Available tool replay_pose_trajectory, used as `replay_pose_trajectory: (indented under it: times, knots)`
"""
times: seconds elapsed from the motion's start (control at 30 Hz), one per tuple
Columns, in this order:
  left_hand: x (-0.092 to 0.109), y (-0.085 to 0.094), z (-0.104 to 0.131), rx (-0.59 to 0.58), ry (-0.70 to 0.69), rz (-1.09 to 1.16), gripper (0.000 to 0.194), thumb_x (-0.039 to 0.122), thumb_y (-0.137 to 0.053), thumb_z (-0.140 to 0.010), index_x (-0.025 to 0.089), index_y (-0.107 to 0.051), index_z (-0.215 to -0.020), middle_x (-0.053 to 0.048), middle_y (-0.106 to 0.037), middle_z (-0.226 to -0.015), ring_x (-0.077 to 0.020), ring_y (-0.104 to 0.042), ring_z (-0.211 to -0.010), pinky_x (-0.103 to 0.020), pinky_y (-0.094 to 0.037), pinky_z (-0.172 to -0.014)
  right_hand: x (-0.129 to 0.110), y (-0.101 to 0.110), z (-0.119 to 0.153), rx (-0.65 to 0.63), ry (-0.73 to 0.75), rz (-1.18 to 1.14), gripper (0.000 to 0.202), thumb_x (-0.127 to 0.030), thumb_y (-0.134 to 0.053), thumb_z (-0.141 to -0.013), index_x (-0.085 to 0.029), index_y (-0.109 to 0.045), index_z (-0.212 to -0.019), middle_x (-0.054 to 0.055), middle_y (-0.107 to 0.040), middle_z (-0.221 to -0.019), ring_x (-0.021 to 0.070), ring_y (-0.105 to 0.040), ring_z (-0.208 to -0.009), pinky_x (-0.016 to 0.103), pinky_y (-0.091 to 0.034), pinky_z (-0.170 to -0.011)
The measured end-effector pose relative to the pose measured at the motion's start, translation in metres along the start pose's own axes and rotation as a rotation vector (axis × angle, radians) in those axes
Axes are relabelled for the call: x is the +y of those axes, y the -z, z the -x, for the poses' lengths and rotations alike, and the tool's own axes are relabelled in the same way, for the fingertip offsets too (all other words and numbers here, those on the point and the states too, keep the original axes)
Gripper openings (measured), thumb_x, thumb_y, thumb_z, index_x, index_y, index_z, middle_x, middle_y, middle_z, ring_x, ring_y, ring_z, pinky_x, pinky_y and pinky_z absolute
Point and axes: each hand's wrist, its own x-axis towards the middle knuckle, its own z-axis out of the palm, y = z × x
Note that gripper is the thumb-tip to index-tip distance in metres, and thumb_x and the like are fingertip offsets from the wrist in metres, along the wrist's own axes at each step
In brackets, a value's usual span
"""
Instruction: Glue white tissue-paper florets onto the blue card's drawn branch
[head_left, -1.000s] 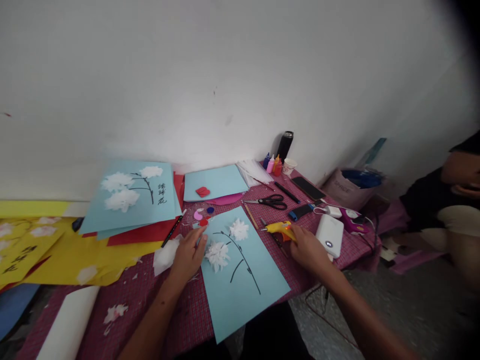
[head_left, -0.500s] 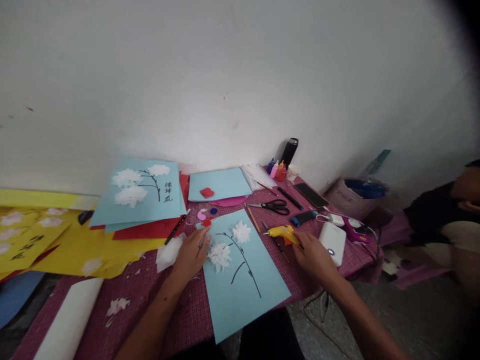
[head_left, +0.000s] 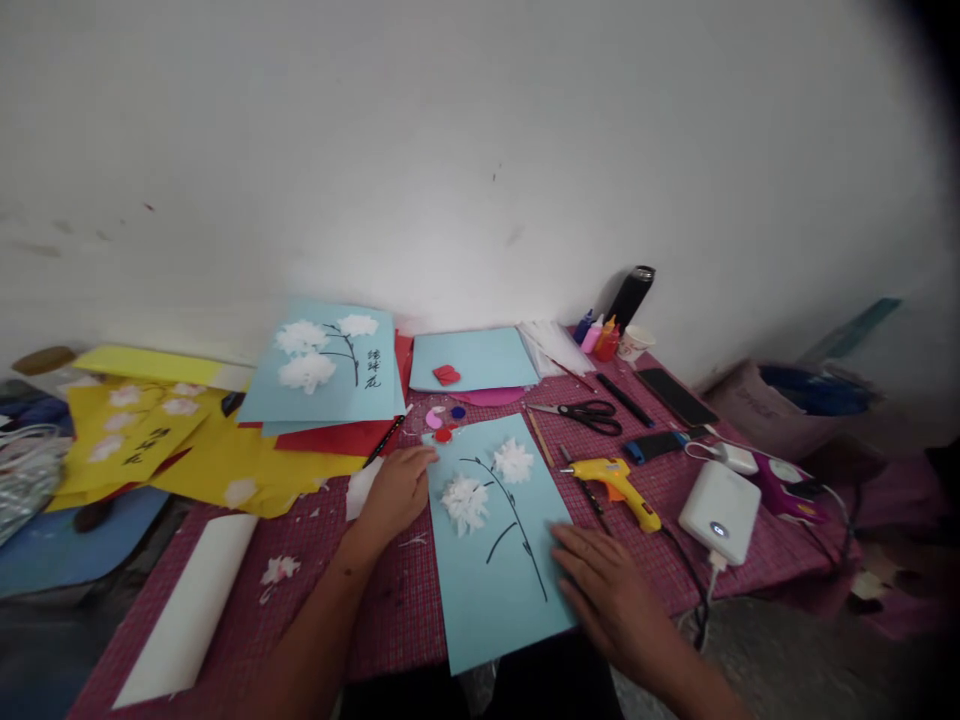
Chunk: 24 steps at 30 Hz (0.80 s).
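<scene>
the right hand [head_left: 606, 588] has let go of the glue gun [head_left: 609, 471], which lies right of the blue sheet [head_left: 480, 595], and spreads flat at the sheet's right edge; the left hand [head_left: 397, 490], grip unclear, is by its left edge. gluing seems paused.

Left fingers [head_left: 417, 460]: loosely bent, palm-down | right fingers [head_left: 576, 543]: outstretched, palm-down
</scene>
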Motion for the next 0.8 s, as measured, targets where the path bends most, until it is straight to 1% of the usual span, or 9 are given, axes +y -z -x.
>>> replay_pose_trajectory:
  times: [0.07, 0.13, 0.23, 0.3, 0.4, 0.5, 0.63, 0.8]
  knots:
    - [-0.003, 0.002, 0.001, -0.049, -0.042, -0.033, 0.04, 0.006, -0.047, -0.084, 0.02, -0.074, -0.111, -0.01, -0.075, -0.122, -0.0271, -0.068, -0.114, -0.047, -0.052, -0.102, 0.002, -0.002, 0.003, -0.022, 0.008, 0.013, 0.038, -0.023, -0.059, -0.097, -0.022, -0.062, -0.135, 0.013, -0.059, -0.15, 0.0306, -0.057, -0.135, 0.053, -0.05, -0.109]
    - [-0.001, 0.004, 0.002, -0.1, -0.07, -0.056, 0.042, 0.005, -0.049, -0.083, 0.021, -0.074, -0.111, -0.01, -0.074, -0.124, -0.0275, -0.067, -0.115, -0.048, -0.051, -0.103, 0.002, -0.004, 0.006, -0.03, 0.008, 0.011, 0.04, -0.022, -0.059, -0.097, -0.022, -0.061, -0.137, 0.013, -0.057, -0.152, 0.0302, -0.055, -0.137, 0.053, -0.049, -0.11]
    - [0.005, 0.007, 0.003, -0.17, -0.063, -0.091, 0.043, 0.005, -0.05, -0.083, 0.021, -0.074, -0.115, -0.009, -0.072, -0.13, -0.0272, -0.065, -0.119, -0.049, -0.047, -0.106, 0.001, -0.006, 0.008, -0.016, 0.004, 0.015, 0.04, -0.022, -0.059, -0.097, -0.021, -0.061, -0.136, 0.013, -0.056, -0.152, 0.03, -0.055, -0.138, 0.052, -0.049, -0.111]
    - [0.01, 0.009, 0.003, -0.206, -0.047, -0.127, 0.041, 0.007, -0.05, -0.086, 0.022, -0.073, -0.116, -0.008, -0.07, -0.134, -0.0265, -0.064, -0.122, -0.049, -0.045, -0.109, -0.001, -0.007, 0.007, -0.01, 0.006, 0.027, 0.039, -0.021, -0.058, -0.097, -0.02, -0.062, -0.136, 0.013, -0.057, -0.151, 0.03, -0.054, -0.138, 0.053, -0.049, -0.111]
    - [0.016, 0.012, 0.004, -0.229, -0.042, -0.163, 0.035, 0.015, -0.047, -0.096, 0.023, -0.072, -0.119, -0.006, -0.069, -0.137, -0.0247, -0.062, -0.126, -0.048, -0.042, -0.112, -0.004, -0.008, 0.005, -0.018, 0.003, 0.049, 0.038, -0.019, -0.057, -0.097, -0.018, -0.062, -0.134, 0.014, -0.057, -0.151, 0.03, -0.054, -0.138, 0.053, -0.048, -0.111]
    - [0.017, 0.014, 0.004, -0.238, -0.035, -0.178, 0.033, 0.023, -0.045, -0.101, 0.023, -0.07, -0.122, -0.005, -0.068, -0.137, -0.0239, -0.06, -0.129, -0.048, -0.04, -0.113, -0.007, -0.009, 0.003, -0.007, -0.011, 0.056, 0.037, -0.017, -0.055, -0.097, -0.017, -0.062, -0.133, 0.014, -0.058, -0.15, 0.0305, -0.054, -0.138, 0.055, -0.048, -0.111]
    - [0.016, 0.013, 0.006, -0.26, -0.014, -0.216, 0.034, 0.029, -0.044, -0.104, 0.025, -0.066, -0.128, -0.005, -0.064, -0.144, -0.0254, -0.055, -0.135, -0.051, -0.037, -0.116, -0.01, -0.01, 0.003, 0.009, -0.021, 0.048, 0.037, -0.017, -0.055, -0.097, -0.017, -0.062, -0.133, 0.014, -0.059, -0.149, 0.0305, -0.054, -0.138, 0.054, -0.048, -0.111]
    - [0.014, 0.01, 0.008, -0.286, 0.009, -0.254, 0.037, 0.034, -0.044, -0.105, 0.025, -0.061, -0.136, -0.006, -0.059, -0.15, -0.0261, -0.052, -0.139, -0.051, -0.035, -0.118, -0.012, -0.005, 0.008, -0.013, -0.022, 0.034, 0.035, -0.02, -0.056, -0.098, -0.018, -0.063, -0.133, 0.014, -0.057, -0.151, 0.0305, -0.051, -0.141, 0.055, -0.045, -0.113]
